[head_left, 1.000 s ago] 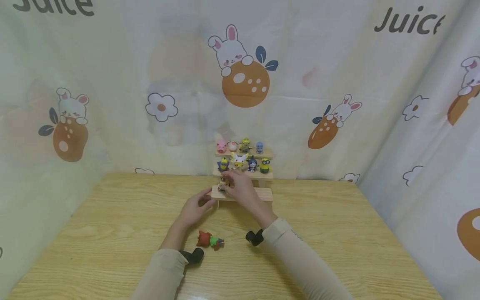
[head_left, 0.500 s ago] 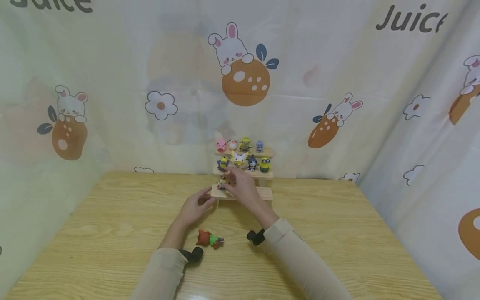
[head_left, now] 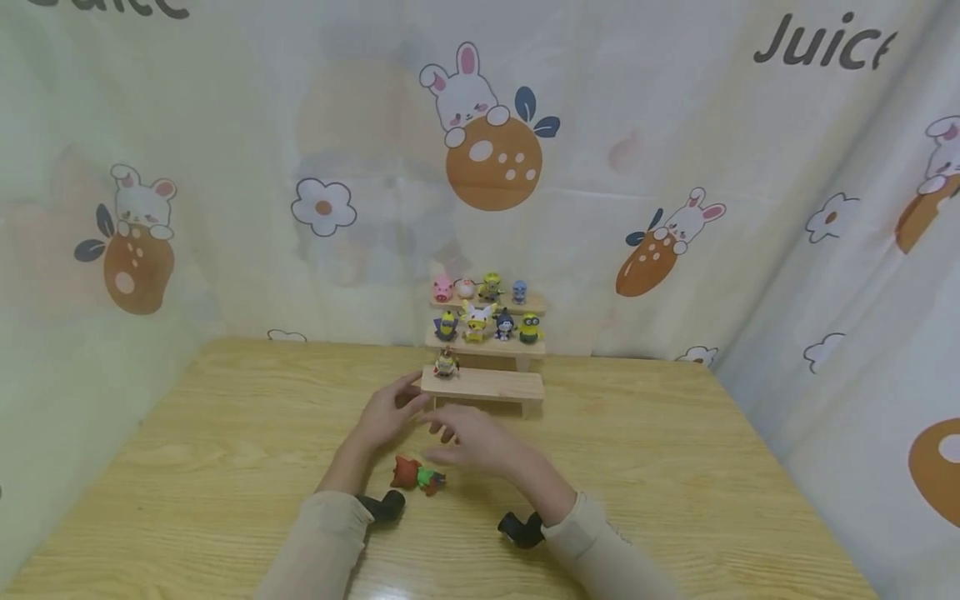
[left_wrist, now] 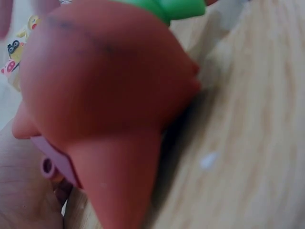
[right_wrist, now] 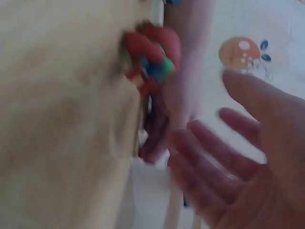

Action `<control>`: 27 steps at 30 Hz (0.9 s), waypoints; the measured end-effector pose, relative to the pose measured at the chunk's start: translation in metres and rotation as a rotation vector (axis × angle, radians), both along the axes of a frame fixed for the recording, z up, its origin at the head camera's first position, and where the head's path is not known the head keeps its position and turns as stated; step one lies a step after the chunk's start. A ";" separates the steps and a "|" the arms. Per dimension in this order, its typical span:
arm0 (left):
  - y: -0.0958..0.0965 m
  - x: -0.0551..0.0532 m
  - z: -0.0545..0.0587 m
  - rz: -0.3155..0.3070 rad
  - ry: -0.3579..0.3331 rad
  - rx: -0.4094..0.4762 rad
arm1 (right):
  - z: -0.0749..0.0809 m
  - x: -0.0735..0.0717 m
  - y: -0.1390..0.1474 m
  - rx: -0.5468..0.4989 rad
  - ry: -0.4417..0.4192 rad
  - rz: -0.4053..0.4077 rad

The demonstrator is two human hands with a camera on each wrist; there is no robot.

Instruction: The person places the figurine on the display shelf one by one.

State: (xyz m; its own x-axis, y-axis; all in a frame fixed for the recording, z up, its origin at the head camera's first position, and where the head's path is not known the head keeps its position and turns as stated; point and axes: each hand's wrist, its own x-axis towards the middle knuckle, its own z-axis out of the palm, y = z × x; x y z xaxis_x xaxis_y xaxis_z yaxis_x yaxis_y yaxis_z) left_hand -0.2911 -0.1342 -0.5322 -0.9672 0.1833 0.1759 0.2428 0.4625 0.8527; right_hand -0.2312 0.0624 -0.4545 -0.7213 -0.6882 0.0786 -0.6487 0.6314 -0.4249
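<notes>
My left hand (head_left: pixel 386 417) is at the left end of a small wooden tiered stand (head_left: pixel 495 384), fingertips right at the lowest step's corner. On that step, toward the left, a small figurine (head_left: pixel 446 364) stands upright. My right hand (head_left: pixel 480 440) is over the table in front of the stand, thumb and fingers apart, holding nothing. Between the two forearms lies a toy figure (head_left: pixel 406 472) with a red head and green clothing, on its side. Its red head (left_wrist: pixel 100 81) fills much of the left wrist view. The right wrist view is blurred, with the toy figure (right_wrist: pixel 152 57) beyond my right fingers.
Several figurines line the upper steps, including a pink pig (head_left: pixel 442 290) and a green-and-yellow goggled figure (head_left: pixel 530 328). Black camera mounts (head_left: pixel 386 506) sit at both wrists. A printed curtain (head_left: pixel 360 275) hangs behind the wooden table (head_left: pixel 637 467).
My right hand has let go of the figurine on the lowest step and come back toward the lying toy figure. The figurine stays standing there. My left hand has hardly moved.
</notes>
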 end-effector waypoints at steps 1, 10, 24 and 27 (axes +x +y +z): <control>0.000 0.000 0.000 0.003 -0.002 -0.002 | -0.003 0.003 -0.002 0.064 -0.001 0.017; 0.000 0.002 0.000 0.015 0.010 -0.020 | -0.023 0.014 -0.010 0.207 -0.009 0.087; 0.001 0.002 0.000 0.018 0.006 -0.025 | -0.027 -0.004 0.015 0.172 -0.041 0.045; 0.001 0.001 -0.001 0.020 0.007 -0.031 | -0.026 -0.012 0.025 0.161 -0.033 0.031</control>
